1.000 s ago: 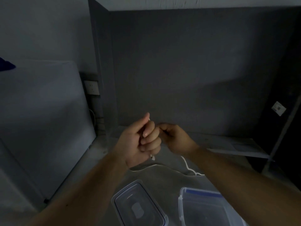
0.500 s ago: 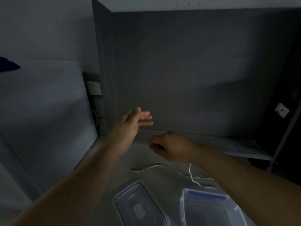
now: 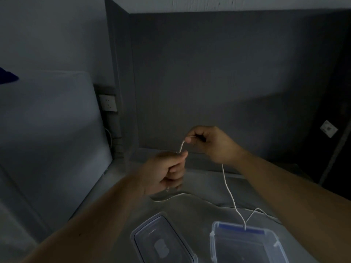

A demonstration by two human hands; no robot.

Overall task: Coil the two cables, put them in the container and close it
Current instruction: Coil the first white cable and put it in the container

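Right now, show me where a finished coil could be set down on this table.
Bare table lies left of the lid, under the left forearm. Another bare strip runs along the back wall, behind the hands. The middle is crowded: a cable hangs from the right hand onto the container rim, and a second cable trails across.

A dim grey worktop (image 3: 199,188) runs back to a dark grey wall panel (image 3: 228,82). At the left, a pale slanted board (image 3: 53,130) leans beside a white wall socket (image 3: 108,103), with a thin wire (image 3: 109,137) hanging below it. A small dark blue shape (image 3: 7,77), too cropped to identify, pokes in at the left edge. On the far right, a small white tag (image 3: 329,128) sits on a dark surface beside a slanted grey bar (image 3: 336,150).
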